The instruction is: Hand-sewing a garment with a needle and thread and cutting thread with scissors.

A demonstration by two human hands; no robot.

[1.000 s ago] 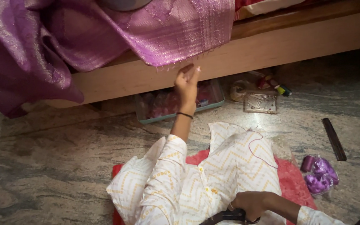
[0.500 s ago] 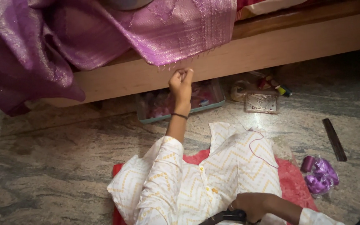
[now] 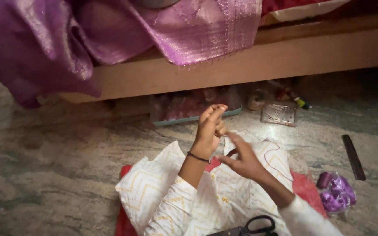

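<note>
Marbled floor beneath a bed frame: left hand (image 3: 210,126) raised, fingers pinched on thin thread (image 3: 273,150), right hand (image 3: 241,158) just beside with fingers spread loose, above white garment (image 3: 224,196); keeping the thread taut seems wise.

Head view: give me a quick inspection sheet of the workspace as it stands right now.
Surface: veined stone floor, with a red cloth spread under the work.
Job's things: white zigzag-patterned garment on the red cloth; a thin thread loops across it.
Clutter: black-handled scissors at the bottom edge, bag of purple thread spools, dark comb, clear box, tray under the bed.
Grippers: left hand raised with fingertips pinched; right hand open beside it. What the pinch holds is too fine to tell.
Cables: nothing seen.
Surroundings: wooden bed frame with purple shimmering fabric hanging over it.
</note>
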